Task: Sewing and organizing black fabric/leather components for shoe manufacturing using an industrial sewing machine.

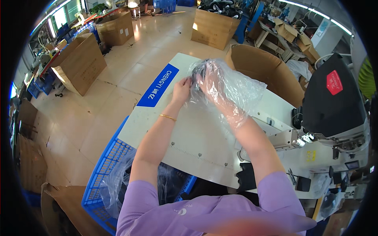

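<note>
A clear plastic bag (246,88) is pulled over my right hand (212,80) and part of that forearm, above the far end of the white machine table (197,129). Inside the bag, a small dark item (199,70) shows at my right fingertips, which close around it. Its kind is blurred by the shiny film. My left hand (182,89) is to the left of it, fingers pinched at the bag's edge beside the dark item. A gold bangle (168,117) circles my left wrist.
The sewing machine head (334,98) stands at the right. Beyond the table is an open cardboard box (264,65). A blue plastic basket (100,169) holding clear bags sits at the lower left. Further boxes (80,65) stand on the tiled floor (130,74).
</note>
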